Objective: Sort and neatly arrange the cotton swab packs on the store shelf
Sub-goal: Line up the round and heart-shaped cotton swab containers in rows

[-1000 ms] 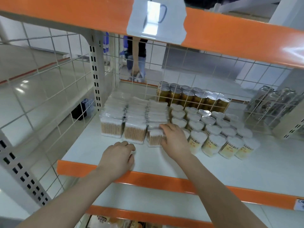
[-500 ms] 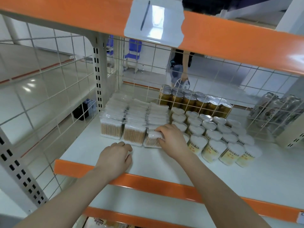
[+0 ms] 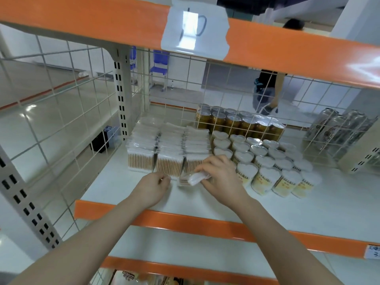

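Right hand (image 3: 221, 177) now pinches one swab pack (image 3: 192, 179), pulled out of rightmost row of packs (image 3: 196, 148), tilted at near shelf (image 3: 205, 204) edge. Left hand (image 3: 153, 187) closes in alongside, fingers curled, holding nothing visible. Likely re-seating pack straight.

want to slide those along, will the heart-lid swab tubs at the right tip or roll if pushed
The heart-lid tubs stand upright and taller than wide, so a high push may tip one. Packed close together, they probably brace each other. Their sides look rounded, so a fallen one might roll.
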`<state>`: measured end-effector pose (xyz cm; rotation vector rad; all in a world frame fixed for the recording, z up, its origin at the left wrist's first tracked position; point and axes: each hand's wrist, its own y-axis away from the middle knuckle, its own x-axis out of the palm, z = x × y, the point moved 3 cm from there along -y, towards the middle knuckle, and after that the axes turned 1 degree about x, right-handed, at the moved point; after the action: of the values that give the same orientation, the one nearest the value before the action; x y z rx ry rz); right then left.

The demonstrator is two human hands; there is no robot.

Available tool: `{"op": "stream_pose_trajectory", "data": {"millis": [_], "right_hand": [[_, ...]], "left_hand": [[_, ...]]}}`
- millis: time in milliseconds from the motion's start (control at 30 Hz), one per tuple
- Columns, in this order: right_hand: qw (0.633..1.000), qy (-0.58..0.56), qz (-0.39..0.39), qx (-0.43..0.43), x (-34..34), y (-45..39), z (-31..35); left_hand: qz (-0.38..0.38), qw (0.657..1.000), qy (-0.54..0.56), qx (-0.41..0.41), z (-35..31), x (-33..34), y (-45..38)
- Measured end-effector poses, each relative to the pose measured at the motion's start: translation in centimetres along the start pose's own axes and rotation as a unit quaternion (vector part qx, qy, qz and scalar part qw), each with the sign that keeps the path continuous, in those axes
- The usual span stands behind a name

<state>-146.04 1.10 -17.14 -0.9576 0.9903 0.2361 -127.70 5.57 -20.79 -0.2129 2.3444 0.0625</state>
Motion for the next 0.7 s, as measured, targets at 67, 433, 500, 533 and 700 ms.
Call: {"op": "stream_pose_trajectory", "data": {"millis": [67,433,500,533,700], "right_hand": [[1.000,0.017,-0.011,-0.018,-0.1,0.6,0.1],[0.993,0.063,-0.030,-0.097,-0.6,2.3,1.5],[0.994,0.057,-0.035,-0.091,-0.4,2.6,1.3],[0.994,0.055,-0.037,-0.081,-0.4,2.7,1.2],[0.998,0.043,-0.018,-0.047,-0.4,2.8,0.9]], "left_hand": [[0.006,1.000,0.012,0.007,-0.3,0.3,0.0],[0.049,0.985,0.165,-0.021,-0.8,2.1,0.3],[0.047,0.981,0.185,-0.027,-0.7,2.3,0.4],[0.043,0.978,0.202,-0.036,-0.5,2.3,0.4],[0.027,0.964,0.258,-0.054,-0.7,2.5,0.7]]}}
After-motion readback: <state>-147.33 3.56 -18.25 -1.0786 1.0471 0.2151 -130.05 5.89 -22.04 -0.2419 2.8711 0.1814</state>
